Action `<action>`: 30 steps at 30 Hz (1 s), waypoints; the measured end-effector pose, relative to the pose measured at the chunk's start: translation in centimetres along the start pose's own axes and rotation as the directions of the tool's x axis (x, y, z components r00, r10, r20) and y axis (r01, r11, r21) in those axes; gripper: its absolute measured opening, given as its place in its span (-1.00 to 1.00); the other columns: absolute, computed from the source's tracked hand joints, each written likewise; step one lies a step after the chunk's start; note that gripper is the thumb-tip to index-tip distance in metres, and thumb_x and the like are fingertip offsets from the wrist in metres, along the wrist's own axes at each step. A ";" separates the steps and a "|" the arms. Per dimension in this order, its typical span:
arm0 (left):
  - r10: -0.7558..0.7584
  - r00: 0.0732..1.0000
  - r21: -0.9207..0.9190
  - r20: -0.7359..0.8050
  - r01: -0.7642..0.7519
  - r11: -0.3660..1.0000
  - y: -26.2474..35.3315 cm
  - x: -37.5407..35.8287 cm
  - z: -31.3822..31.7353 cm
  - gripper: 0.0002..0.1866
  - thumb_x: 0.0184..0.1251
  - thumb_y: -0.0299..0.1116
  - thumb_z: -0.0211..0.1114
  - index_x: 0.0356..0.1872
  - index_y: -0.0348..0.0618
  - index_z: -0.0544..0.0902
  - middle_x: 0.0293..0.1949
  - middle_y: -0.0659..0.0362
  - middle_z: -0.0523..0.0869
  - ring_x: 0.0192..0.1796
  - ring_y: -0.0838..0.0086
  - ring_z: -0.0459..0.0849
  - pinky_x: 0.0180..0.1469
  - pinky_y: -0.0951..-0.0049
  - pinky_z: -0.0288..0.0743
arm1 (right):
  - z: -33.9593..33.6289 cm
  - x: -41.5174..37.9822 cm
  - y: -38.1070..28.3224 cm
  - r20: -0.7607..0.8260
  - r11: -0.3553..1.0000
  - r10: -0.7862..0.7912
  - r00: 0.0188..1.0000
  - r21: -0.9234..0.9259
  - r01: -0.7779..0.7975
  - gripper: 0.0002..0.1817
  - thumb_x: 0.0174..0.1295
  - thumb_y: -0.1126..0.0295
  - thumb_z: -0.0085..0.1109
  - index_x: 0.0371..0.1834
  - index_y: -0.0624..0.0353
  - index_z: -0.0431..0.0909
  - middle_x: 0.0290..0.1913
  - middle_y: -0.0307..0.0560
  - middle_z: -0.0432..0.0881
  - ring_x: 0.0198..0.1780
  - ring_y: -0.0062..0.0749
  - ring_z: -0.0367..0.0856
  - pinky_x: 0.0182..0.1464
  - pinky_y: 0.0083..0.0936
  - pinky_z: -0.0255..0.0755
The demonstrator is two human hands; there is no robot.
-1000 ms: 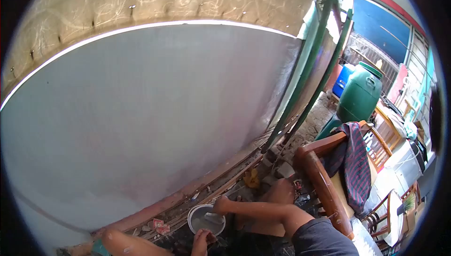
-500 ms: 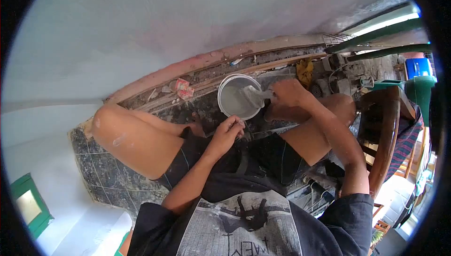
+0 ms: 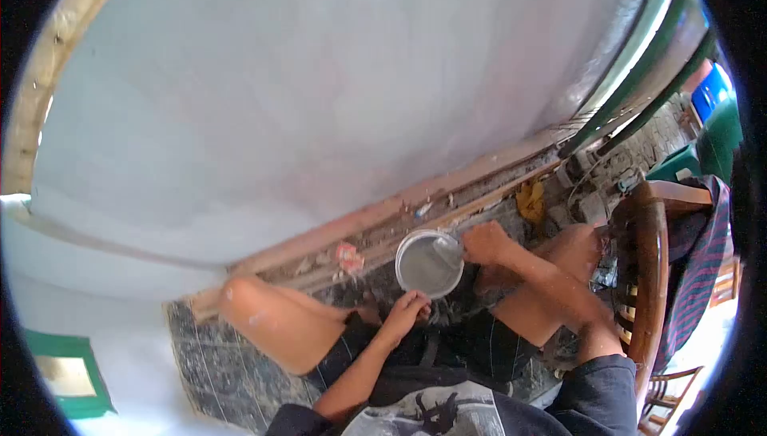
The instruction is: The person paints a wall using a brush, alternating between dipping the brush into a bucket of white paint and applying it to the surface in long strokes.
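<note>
Bucket [image 3: 428, 264] of grey mix, on the floor between the knees, at the wall's foot.

Right hand [image 3: 485, 242], at the bucket's 3 o'clock, is clamped on a trowel [image 3: 447, 250] dipped into the mix, seemingly to load it. Left hand [image 3: 407, 310], at 6 o'clock, curls loosely by the rim; what it grips I cannot tell. Chair [image 3: 651, 276] stands farther toward 3 o'clock.

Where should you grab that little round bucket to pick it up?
Probably by the rim of the bucket, reaching down from above on the near side, beside the left hand. It stands upright and open on the floor, no handle shows, and the right hand holds a trowel over the far side.
</note>
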State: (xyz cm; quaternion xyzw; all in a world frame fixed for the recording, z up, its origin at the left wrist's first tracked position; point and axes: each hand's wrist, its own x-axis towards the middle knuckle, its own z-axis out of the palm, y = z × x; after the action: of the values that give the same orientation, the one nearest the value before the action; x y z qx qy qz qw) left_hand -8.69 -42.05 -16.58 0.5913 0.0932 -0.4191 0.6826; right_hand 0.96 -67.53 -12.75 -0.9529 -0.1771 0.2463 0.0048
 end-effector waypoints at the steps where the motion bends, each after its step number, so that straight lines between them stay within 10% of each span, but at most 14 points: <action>1: 0.000 1.000 -0.014 -0.016 0.000 1.000 0.6 0.2 0.2 -0.81 0.43 -0.26 0.06 -0.28 -0.13 0.54 -0.41 0.27 0.58 -0.34 0.58 0.56 -0.23 0.58 0.44 | -1.0 -0.3 0.2 0.038 1.000 0.012 0.999 0.005 -0.012 -0.58 0.04 0.03 0.20 -0.30 0.19 0.66 -0.30 0.12 0.68 -0.19 -0.03 0.68 -0.15 -0.09 0.53; 10: -0.081 0.997 -0.030 -0.013 0.081 0.996 0.6 0.8 1.1 -0.85 0.40 -0.30 0.08 -0.27 -0.13 0.54 -0.41 0.23 0.60 -0.32 0.53 0.60 -0.21 0.53 0.47 | 0.6 -0.6 1.0 0.134 0.956 0.138 0.981 0.239 -0.168 -0.45 0.13 -0.04 0.06 -0.15 0.29 0.64 -0.14 0.13 0.68 -0.07 -0.03 0.65 -0.02 -0.11 0.50; 15: -0.065 0.998 0.002 -0.006 0.065 0.998 -0.7 0.6 0.3 -0.84 0.39 -0.28 0.07 -0.24 -0.13 0.52 -0.37 0.19 0.63 -0.31 0.46 0.64 -0.20 0.46 0.52 | 8.4 5.0 3.1 0.315 0.958 -0.232 0.920 0.236 0.161 -0.52 0.14 0.05 0.02 -0.20 0.29 0.66 -0.23 0.11 0.70 -0.20 -0.09 0.68 -0.13 -0.09 0.50; 17: -0.097 0.995 0.006 -0.028 0.097 0.995 -1.0 0.8 0.1 -0.85 0.39 -0.29 0.07 -0.24 -0.12 0.52 -0.37 0.18 0.64 -0.31 0.45 0.64 -0.21 0.45 0.52 | 8.2 4.7 4.2 0.440 0.937 -0.166 0.883 0.348 0.003 -0.58 0.12 0.13 0.05 -0.24 0.30 0.65 -0.28 0.10 0.70 -0.30 -0.09 0.66 -0.20 -0.09 0.48; 20: -0.124 0.991 -0.011 -0.047 0.123 0.992 0.0 0.7 0.9 -0.84 0.40 -0.29 0.07 -0.26 -0.15 0.53 -0.39 0.19 0.62 -0.33 0.48 0.63 -0.22 0.48 0.52 | 3.8 1.4 2.7 0.742 0.820 0.010 0.671 0.378 -0.430 -0.68 0.11 0.27 0.08 -0.28 0.34 0.62 -0.32 0.09 0.69 -0.41 -0.08 0.59 -0.30 -0.13 0.45; 22: -0.121 0.991 -0.025 -0.051 0.120 0.992 -0.3 0.8 0.5 -0.82 0.41 -0.29 0.07 -0.26 -0.17 0.54 -0.40 0.19 0.62 -0.33 0.49 0.63 -0.22 0.50 0.53 | 11.2 5.2 4.5 0.874 0.899 -0.016 0.486 0.226 -0.376 -0.73 0.12 0.34 0.08 -0.29 0.37 0.59 -0.33 0.09 0.68 -0.44 -0.10 0.54 -0.35 -0.17 0.43; 25: -0.088 0.996 -0.042 -0.030 0.087 0.995 -2.6 2.6 -1.0 -0.80 0.41 -0.26 0.06 -0.25 -0.17 0.54 -0.40 0.19 0.62 -0.32 0.50 0.63 -0.21 0.50 0.53 | 12.8 3.5 4.9 0.646 0.968 -0.226 0.729 0.233 0.094 -0.75 0.13 0.35 0.10 -0.22 0.27 0.61 -0.20 0.07 0.69 -0.31 -0.11 0.61 -0.26 -0.16 0.48; 30: -0.073 0.997 -0.094 -0.018 0.071 0.993 -1.0 1.4 -0.2 -0.78 0.43 -0.24 0.03 -0.24 -0.16 0.54 -0.39 0.22 0.61 -0.34 0.52 0.61 -0.24 0.53 0.50 | 6.1 -0.3 2.9 0.467 0.910 -0.352 0.811 0.374 0.179 -0.79 0.14 0.34 0.09 -0.35 0.29 0.59 -0.35 0.11 0.64 -0.33 -0.12 0.61 -0.29 -0.26 0.47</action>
State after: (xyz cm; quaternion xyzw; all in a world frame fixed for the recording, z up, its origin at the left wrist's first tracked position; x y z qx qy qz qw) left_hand -8.43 -42.44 -18.29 0.5594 0.1412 -0.4325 0.6929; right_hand -1.19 -70.84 -18.19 -0.8012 -0.2634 0.5183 0.1417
